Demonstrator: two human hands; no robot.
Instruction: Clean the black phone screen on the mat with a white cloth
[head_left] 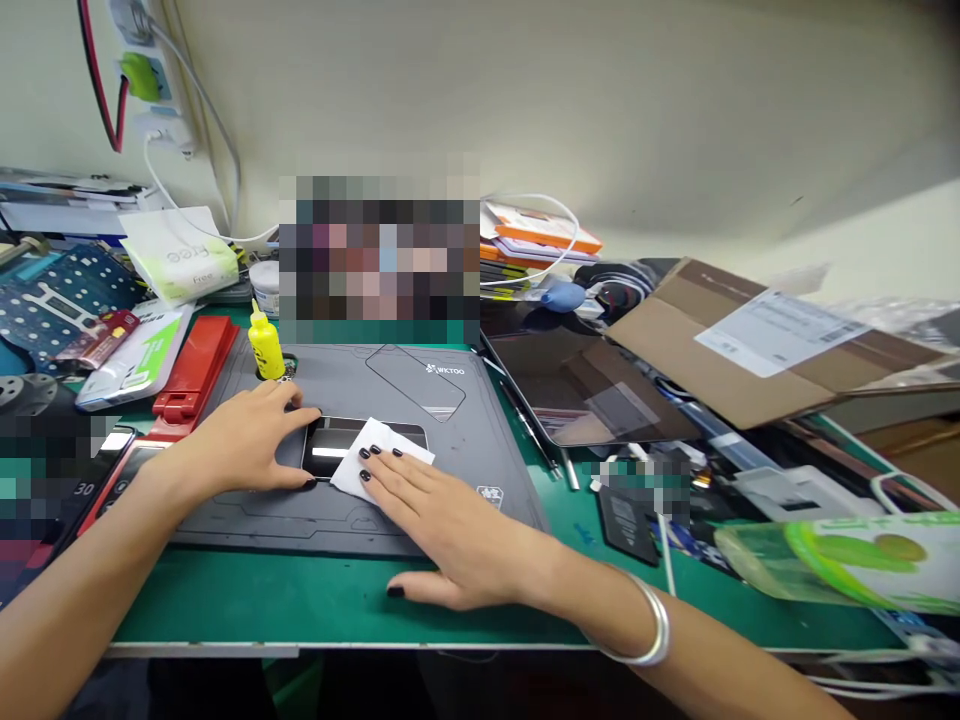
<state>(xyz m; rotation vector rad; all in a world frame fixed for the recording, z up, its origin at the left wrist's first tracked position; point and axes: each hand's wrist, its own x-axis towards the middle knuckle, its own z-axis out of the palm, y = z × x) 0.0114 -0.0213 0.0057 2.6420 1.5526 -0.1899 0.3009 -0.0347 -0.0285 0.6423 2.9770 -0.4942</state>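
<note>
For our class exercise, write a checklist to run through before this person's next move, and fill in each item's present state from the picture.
1. Left hand touching the black glossy smartphone: ok.
2. White cloth pressed on the phone under the right hand: ok.
3. Phone's front fully in view: not ok, the cloth covers part.
4. Phone's front free of dust: cannot tell.
5. Clear phone-shaped sheet lying apart from the phone on the grey rubber mat: ok.
6. Yellow plastic bottle upright: ok.
</note>
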